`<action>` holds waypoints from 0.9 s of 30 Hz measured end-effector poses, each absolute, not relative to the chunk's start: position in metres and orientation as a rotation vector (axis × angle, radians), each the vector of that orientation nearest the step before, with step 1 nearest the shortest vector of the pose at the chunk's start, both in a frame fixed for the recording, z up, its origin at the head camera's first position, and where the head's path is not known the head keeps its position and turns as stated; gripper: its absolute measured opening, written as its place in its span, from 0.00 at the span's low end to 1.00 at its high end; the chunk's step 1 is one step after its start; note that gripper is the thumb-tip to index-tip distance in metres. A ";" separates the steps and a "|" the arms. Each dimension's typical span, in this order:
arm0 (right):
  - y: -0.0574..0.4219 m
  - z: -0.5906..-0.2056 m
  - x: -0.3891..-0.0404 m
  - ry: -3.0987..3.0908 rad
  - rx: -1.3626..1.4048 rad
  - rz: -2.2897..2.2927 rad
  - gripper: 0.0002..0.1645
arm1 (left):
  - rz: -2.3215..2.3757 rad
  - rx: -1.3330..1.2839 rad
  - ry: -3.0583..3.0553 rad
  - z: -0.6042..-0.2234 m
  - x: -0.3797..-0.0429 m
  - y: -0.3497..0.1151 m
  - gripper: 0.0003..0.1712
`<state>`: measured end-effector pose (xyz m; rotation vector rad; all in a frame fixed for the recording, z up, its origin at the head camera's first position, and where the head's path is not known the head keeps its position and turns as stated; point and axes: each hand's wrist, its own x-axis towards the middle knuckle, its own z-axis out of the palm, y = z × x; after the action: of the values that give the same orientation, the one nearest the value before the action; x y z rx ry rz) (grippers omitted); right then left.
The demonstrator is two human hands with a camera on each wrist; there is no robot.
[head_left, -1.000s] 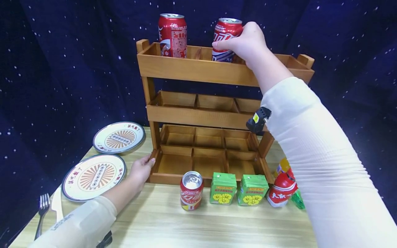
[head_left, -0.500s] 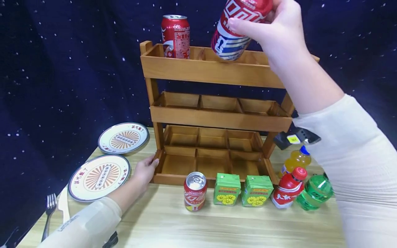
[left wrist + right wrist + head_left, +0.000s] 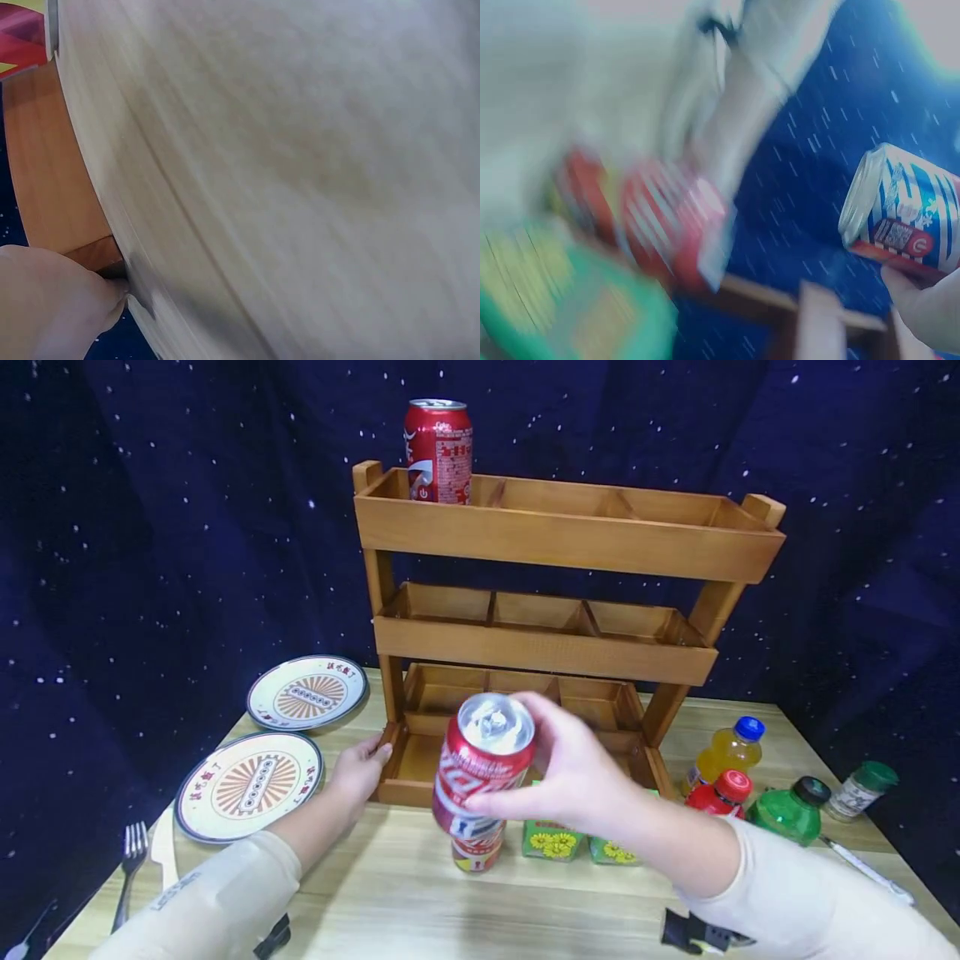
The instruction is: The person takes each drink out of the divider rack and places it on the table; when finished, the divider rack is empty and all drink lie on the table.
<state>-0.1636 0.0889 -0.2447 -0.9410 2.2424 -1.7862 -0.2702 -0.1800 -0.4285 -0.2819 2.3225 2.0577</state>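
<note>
My right hand [image 3: 570,768] grips a red soda can [image 3: 476,768] in front of the wooden rack, fingers behind it and thumb across its front. In the right wrist view the held can [image 3: 907,210] shows striped artwork. Another soda can [image 3: 477,850] stands on the table, partly hidden by the held one; it is blurred in the right wrist view. My left hand [image 3: 360,770] holds the lower left corner of the three-tier rack [image 3: 555,539]. A third soda can [image 3: 440,452] stands in the top tier's left compartment.
Two green drink cartons [image 3: 551,842] stand partly behind my right arm. To the right are an orange drink bottle [image 3: 727,750], a red bottle [image 3: 720,793], a green bottle [image 3: 787,814] and a shaker [image 3: 858,792]. Plates [image 3: 251,785], a knife [image 3: 163,847] and fork [image 3: 131,868] lie left.
My right hand has lifted the can off the rack's top tier and brought it down and forward, over the standing can. The left hand keeps its hold on the rack.
</note>
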 end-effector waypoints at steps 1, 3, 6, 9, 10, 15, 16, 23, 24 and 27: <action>0.084 -0.258 -0.160 2.211 -0.941 -1.775 0.41 | 2.057 -0.282 2.331 -0.428 -0.270 -0.180 0.29; 0.074 -0.282 -0.155 2.158 -0.946 -1.751 0.41 | 2.055 -0.284 2.347 -0.427 -0.270 -0.179 0.28; 0.060 -0.315 -0.151 2.128 -0.989 -1.706 0.40 | 2.047 -0.286 2.366 -0.427 -0.270 -0.179 0.28; 0.047 -0.341 -0.149 2.178 -1.029 -1.645 0.40 | 2.032 -0.258 2.379 -0.427 -0.270 -0.179 0.28; 0.043 -0.348 -0.150 2.215 -1.028 -1.617 0.41 | 2.017 -0.254 2.388 -0.427 -0.269 -0.179 0.29; 0.023 -0.371 -0.155 2.426 -0.917 -1.476 0.44 | 1.977 -0.246 2.409 -0.427 -0.269 -0.181 0.29; 0.019 -0.374 -0.157 2.461 -0.896 -1.456 0.44 | 1.983 -0.250 2.407 -0.427 -0.269 -0.180 0.29; 0.000 -0.386 -0.162 2.584 -0.807 -1.405 0.44 | 2.078 -0.280 2.303 -0.428 -0.268 -0.178 0.29; -0.002 -0.388 -0.163 2.597 -0.792 -1.399 0.44 | 2.082 -0.283 2.300 -0.428 -0.268 -0.177 0.29; -0.006 -0.392 -0.165 2.639 -0.751 -1.388 0.45 | 2.099 -0.288 2.282 -0.428 -0.267 -0.177 0.28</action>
<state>-0.1649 -0.0065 -0.3923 -0.7506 2.6390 -1.3880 -0.2675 -0.1772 -0.4282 -0.2876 2.2818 2.0990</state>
